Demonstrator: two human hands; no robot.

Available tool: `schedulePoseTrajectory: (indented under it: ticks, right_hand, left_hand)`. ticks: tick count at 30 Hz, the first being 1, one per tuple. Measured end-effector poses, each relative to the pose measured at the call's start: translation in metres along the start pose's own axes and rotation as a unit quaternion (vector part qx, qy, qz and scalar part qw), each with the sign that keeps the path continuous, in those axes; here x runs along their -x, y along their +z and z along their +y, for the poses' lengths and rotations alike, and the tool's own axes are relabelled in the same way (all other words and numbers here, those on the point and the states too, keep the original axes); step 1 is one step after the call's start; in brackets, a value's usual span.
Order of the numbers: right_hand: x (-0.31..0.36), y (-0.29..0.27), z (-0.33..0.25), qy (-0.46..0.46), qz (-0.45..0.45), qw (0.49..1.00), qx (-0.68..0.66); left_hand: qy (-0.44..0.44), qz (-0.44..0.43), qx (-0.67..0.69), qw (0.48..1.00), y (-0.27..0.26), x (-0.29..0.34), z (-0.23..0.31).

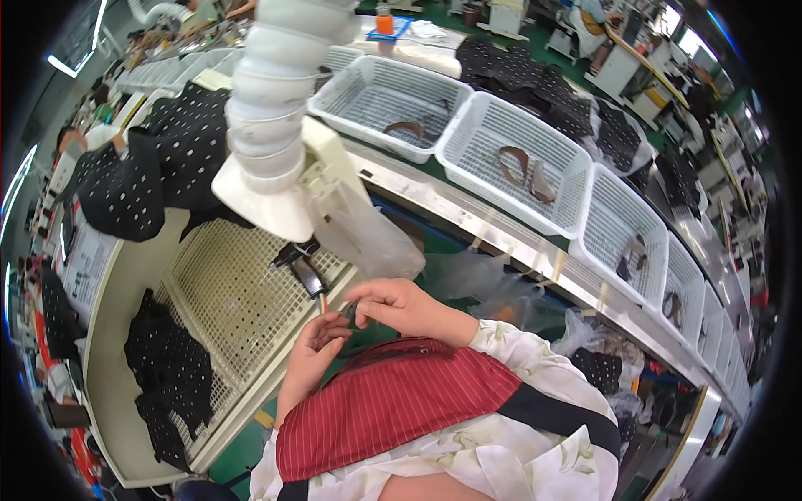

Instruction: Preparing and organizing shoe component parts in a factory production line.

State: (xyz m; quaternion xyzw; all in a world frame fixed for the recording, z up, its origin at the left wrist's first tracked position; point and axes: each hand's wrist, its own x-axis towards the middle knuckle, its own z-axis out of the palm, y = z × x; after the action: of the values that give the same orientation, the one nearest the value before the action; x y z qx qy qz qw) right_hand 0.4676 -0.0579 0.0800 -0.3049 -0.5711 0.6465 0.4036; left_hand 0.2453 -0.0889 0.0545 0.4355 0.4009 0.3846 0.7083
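1. Across the left of the workstation, a cream bench (251, 288) with a perforated, grid-like top and raised rim, bearing a crumpled black cloth with pale dots (171, 367).
2. At its far end, more dotted fabric (184, 150) draped in folds beside a thick white ribbed duct (276, 100) descending from above.
3. Beyond, a curving row of white slatted baskets (501, 197) alongside a pale metal rail (468, 215), with brownish curled strips (541, 185) inside several.
4. In the background, a crowded workroom with green flooring (238, 455) and other people (589, 25) at distant benches.
5. By the bench's right edge, just past the hands, a black fixture (309, 275) with a glossy flat face.
6. Above a red pinstriped apron (401, 388), at the fingertips, a small dark piece (350, 311), mostly hidden; cannot tell its full shape or material.
7. Right hand (405, 309) with thumb and forefinger pinched on the piece; left hand (317, 342) close beside, fingers loosely curled, cannot tell whether gripping too.
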Motion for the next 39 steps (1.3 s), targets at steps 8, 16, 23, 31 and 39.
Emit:
schedulePoseTrajectory:
  ticks: [8,16,23,31,39]
  right_hand:
    - [0.039,-0.010,0.014,0.057,0.099,0.992,0.060]
    - [0.050,0.001,0.025,0.102,0.164,0.954,0.231]
    - [0.068,-0.008,0.014,0.124,0.286,0.950,-0.015]
    - [0.055,0.007,0.011,0.079,0.362,0.928,-0.034]
    - [0.026,0.018,0.015,0.045,0.431,0.901,0.001]
  left_hand:
    - [-0.024,-0.023,-0.102,0.994,0.014,-0.032,-0.004]
    - [-0.056,-0.266,-0.089,0.958,0.037,-0.064,0.016]
    - [-0.094,-0.360,-0.001,0.928,0.044,-0.086,0.022]
    - [0.172,-0.344,-0.292,0.876,0.059,-0.107,0.008]
    - [0.172,-0.358,-0.321,0.860,0.072,-0.108,0.007]
